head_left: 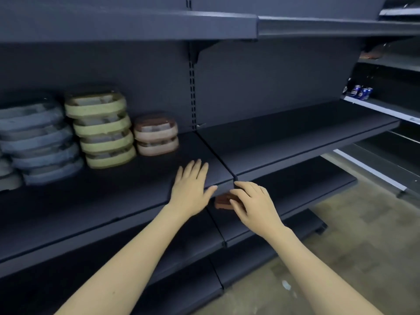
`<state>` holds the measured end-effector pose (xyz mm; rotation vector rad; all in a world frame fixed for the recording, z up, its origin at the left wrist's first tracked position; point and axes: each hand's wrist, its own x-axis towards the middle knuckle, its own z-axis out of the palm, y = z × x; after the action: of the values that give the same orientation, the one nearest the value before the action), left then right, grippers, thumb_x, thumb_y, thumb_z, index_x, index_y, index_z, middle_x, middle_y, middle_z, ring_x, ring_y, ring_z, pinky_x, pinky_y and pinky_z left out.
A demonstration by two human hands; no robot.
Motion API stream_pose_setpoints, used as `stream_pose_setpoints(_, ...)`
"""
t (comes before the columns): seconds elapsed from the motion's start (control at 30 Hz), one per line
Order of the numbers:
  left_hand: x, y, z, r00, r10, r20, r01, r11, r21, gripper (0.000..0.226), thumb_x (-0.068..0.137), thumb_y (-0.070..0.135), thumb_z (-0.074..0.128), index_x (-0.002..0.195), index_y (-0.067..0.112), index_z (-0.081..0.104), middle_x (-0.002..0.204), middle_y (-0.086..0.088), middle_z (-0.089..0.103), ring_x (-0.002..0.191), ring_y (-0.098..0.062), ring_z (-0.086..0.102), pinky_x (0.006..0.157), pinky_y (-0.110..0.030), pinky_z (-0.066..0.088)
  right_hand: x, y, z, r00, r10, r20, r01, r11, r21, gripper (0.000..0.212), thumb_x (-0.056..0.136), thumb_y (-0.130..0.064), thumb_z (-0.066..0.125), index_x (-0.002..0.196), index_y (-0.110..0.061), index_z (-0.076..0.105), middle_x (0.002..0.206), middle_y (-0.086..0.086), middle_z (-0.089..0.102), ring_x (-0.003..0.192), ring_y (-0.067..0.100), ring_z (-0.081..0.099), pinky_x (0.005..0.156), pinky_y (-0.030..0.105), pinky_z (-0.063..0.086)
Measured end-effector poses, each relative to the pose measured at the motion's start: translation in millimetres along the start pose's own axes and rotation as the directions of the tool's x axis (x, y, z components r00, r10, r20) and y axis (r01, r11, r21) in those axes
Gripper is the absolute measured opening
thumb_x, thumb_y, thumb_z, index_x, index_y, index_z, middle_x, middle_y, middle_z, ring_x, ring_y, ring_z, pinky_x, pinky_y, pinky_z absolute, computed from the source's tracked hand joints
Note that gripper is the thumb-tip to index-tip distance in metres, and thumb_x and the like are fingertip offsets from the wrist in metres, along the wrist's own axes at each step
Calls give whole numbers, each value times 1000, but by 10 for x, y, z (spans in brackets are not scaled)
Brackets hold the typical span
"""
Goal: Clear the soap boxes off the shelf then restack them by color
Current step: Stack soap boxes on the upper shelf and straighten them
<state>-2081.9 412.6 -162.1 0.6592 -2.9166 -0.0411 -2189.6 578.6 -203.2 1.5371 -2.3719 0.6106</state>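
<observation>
On the dark shelf three stacks of soap boxes stand at the left: a blue stack, a yellow stack and a short pink stack of two. My left hand lies flat and open on the shelf near its front edge, right of the stacks. My right hand is just below the shelf's front edge, its fingers curled round a brown-pink soap box, which is partly hidden by the fingers.
The shelf section to the right is bare. Lower shelves jut out beneath my arms. An upper shelf overhangs. Blue cans stand on a neighbouring rack at far right. Beige floor lies at lower right.
</observation>
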Motion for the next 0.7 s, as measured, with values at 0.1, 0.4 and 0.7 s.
stream_pose_setpoints(0.1, -44, 165, 174, 995, -88, 39, 87, 996, 22, 70, 96, 55, 26, 151, 15, 8, 159, -6, 5, 145, -23, 2, 117, -41, 1, -319, 360, 22, 993, 1, 114, 1, 1000, -18, 37, 87, -38, 43, 107, -18, 67, 119, -1, 62, 110, 19, 56, 90, 34, 44)
stream_pose_setpoints(0.4, -193, 349, 451, 971, -230, -63, 238, 954, 183, 78, 94, 56, 33, 151, 12, 3, 158, -12, 1, 145, -26, 1, 116, -44, -3, -588, 977, 443, 925, -33, 379, 47, 999, -27, 49, 90, -38, 57, 133, -16, 51, 146, 5, 41, 137, 27, 34, 110, 41, 27)
stream_pose_setpoints(0.7, -372, 704, 1470, 965, 81, -248, -53, 992, 115, 59, 81, 25, 67, 132, 2, 48, 140, -16, 47, 132, -29, 38, 112, -43, 24, -507, 1244, 1256, 895, -37, 445, 39, 999, 3, 54, 94, -41, 47, 143, -21, 35, 154, 1, 26, 143, 21, 17, 114, 37, 14)
